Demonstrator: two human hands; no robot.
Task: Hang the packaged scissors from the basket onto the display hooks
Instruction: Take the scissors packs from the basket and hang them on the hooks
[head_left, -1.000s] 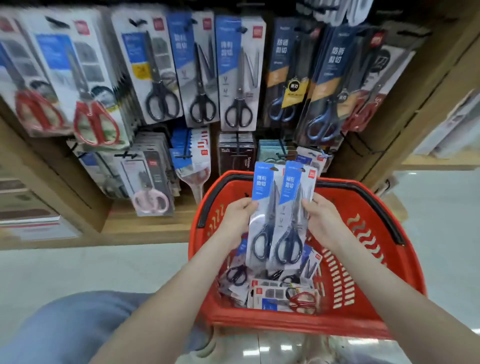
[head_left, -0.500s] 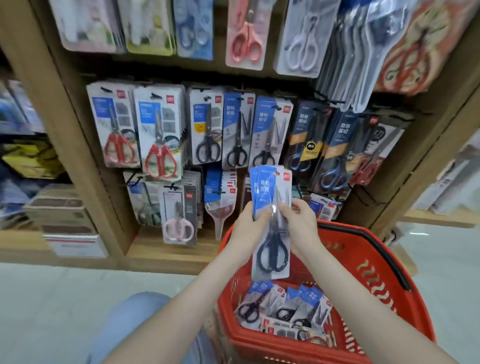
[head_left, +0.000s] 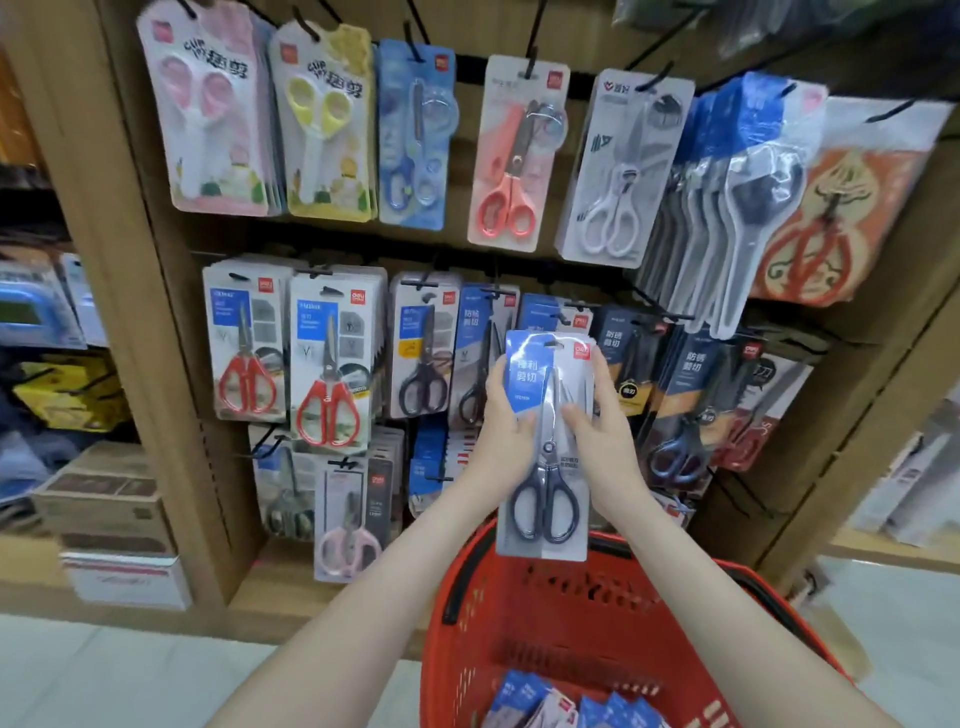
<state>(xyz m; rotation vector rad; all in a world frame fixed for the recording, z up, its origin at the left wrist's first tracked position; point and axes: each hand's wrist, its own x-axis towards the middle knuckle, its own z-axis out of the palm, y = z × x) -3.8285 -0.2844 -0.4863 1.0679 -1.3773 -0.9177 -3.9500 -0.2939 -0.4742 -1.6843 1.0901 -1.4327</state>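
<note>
— What are we doing at the fingertips?
— We are pinching the packaged scissors (head_left: 544, 467) from both sides. The left hand (head_left: 506, 415) is pressing its thumb on the blue label at the pack's left edge. The right hand (head_left: 597, 436) is laying its thumb across the front while its fingers (head_left: 602, 366) are curling round the right edge.
— And what is changing?
— A second ago we were fanning two packs low over the basket (head_left: 571, 592). Now we are squaring them into one stack and lifting it clear. We cannot tell whether the second pack is still riding behind the first.
— Where is the pack heading?
— It is standing upright before the middle row of display hooks (head_left: 566, 306), right of the board's centre, its hang hole just below the matching blue packs (head_left: 540, 314). In our judgement we are lining up the hole, and threading is coming next. More packs (head_left: 540, 701) are waiting along the basket's near edge.
</note>
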